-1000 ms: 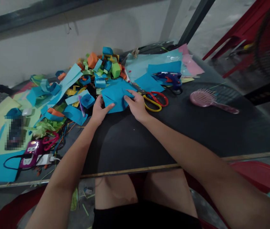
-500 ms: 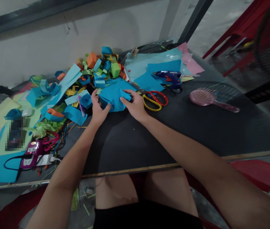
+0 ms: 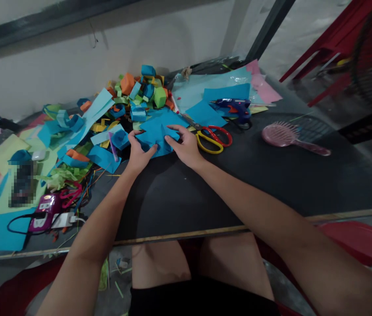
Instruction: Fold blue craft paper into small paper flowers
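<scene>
A partly folded sheet of blue paper [image 3: 157, 133] lies on the dark table [image 3: 238, 175] in front of me. My left hand [image 3: 138, 151] pinches its left edge between thumb and fingers. At the sheet's right side my right hand [image 3: 184, 147] grips a raised fold, fingers curled onto the paper. Both hands are close together over the sheet.
Red and yellow scissors [image 3: 212, 138] lie just right of my right hand. A blue glue gun [image 3: 234, 107] and a pink hairbrush [image 3: 287, 137] sit farther right. A heap of folded coloured paper pieces [image 3: 133, 98] lies behind. Purple device with cables [image 3: 43, 215] at the left front.
The flat sheet has been folded upward into a crumpled shape. My left hand shifted from pressing flat to pinching the edge; my right hand drew a fold inward.
</scene>
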The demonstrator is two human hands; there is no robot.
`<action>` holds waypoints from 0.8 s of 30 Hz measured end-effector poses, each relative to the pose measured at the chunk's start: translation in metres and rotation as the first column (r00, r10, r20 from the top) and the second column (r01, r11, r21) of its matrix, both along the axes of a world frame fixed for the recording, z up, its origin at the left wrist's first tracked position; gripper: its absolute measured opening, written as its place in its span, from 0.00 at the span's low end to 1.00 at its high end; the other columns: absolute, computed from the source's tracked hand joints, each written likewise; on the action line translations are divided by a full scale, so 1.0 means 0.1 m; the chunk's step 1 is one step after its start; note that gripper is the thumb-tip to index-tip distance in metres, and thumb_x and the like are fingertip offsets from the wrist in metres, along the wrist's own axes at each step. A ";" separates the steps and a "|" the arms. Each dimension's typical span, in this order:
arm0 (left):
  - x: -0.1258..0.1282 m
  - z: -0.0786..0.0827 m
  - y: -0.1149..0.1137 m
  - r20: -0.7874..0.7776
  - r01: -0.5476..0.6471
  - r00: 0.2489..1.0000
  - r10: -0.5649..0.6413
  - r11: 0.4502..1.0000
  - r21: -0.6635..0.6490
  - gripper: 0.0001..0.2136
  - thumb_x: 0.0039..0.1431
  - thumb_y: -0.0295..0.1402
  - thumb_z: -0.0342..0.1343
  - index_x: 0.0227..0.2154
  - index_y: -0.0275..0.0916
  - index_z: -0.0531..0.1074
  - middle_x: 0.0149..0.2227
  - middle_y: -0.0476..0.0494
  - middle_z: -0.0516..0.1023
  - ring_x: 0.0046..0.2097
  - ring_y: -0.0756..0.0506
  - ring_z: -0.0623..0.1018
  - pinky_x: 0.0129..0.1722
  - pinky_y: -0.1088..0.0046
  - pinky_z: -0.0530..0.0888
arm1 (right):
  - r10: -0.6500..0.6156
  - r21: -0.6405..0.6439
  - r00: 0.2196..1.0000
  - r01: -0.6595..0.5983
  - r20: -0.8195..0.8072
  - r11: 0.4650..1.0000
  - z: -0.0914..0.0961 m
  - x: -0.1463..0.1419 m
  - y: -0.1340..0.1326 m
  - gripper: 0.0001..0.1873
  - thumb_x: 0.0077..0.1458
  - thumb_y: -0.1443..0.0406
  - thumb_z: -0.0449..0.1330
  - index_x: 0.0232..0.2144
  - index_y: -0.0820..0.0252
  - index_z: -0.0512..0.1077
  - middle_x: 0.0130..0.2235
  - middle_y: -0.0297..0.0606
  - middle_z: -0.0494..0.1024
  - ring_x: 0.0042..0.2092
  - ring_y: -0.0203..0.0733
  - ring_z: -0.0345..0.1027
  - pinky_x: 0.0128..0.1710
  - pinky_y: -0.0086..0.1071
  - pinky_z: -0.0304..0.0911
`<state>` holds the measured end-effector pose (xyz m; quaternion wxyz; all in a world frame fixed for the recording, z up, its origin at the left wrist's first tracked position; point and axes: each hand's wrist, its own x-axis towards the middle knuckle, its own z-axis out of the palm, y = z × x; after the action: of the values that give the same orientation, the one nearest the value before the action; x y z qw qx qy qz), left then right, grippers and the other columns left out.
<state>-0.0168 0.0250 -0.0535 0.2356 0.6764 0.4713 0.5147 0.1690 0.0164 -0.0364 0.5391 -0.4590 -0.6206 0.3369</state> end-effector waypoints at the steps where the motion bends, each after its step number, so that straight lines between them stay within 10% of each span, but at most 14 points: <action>1: 0.00 0.00 -0.01 0.008 -0.013 1.000 0.013 1.000 -0.006 0.28 0.48 0.33 0.64 0.47 0.44 0.52 0.47 0.43 0.61 0.52 0.43 0.69 0.52 0.62 0.69 | 0.004 0.000 1.000 -0.004 0.003 1.000 0.00 0.00 0.00 0.23 0.57 0.51 0.60 0.50 0.57 0.73 0.43 0.42 0.79 0.34 0.43 0.69 0.32 0.39 0.69; 11: 0.06 0.20 -0.13 -0.046 -0.125 0.992 0.119 0.978 -0.167 0.25 0.44 0.34 0.66 0.41 0.43 0.56 0.34 0.51 0.65 0.35 0.49 0.71 0.35 0.70 0.69 | 0.011 0.036 1.000 -0.011 0.006 0.999 0.02 0.00 -0.02 0.21 0.57 0.53 0.60 0.48 0.57 0.73 0.46 0.43 0.79 0.38 0.43 0.72 0.41 0.42 0.70; 17: 0.03 0.18 -0.12 -0.074 -0.116 0.991 0.108 0.988 -0.106 0.25 0.46 0.36 0.64 0.44 0.42 0.56 0.43 0.44 0.67 0.46 0.43 0.73 0.44 0.64 0.71 | -0.001 0.011 0.999 0.001 0.035 1.000 0.05 0.01 -0.02 0.20 0.57 0.53 0.59 0.49 0.56 0.73 0.50 0.43 0.77 0.46 0.48 0.72 0.44 0.42 0.69; 24: 0.06 0.20 -0.13 -0.091 -0.150 0.986 0.138 0.977 -0.150 0.25 0.46 0.37 0.65 0.43 0.43 0.57 0.39 0.48 0.68 0.36 0.48 0.73 0.35 0.69 0.70 | 0.003 -0.015 0.998 -0.002 0.062 1.000 0.05 0.01 -0.01 0.22 0.57 0.51 0.59 0.49 0.56 0.73 0.46 0.42 0.79 0.32 0.40 0.68 0.35 0.39 0.69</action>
<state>-0.0107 0.0117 -0.0335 0.2308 0.6401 0.5671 0.4642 0.1701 0.0150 -0.0319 0.5157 -0.4726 -0.6351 0.3276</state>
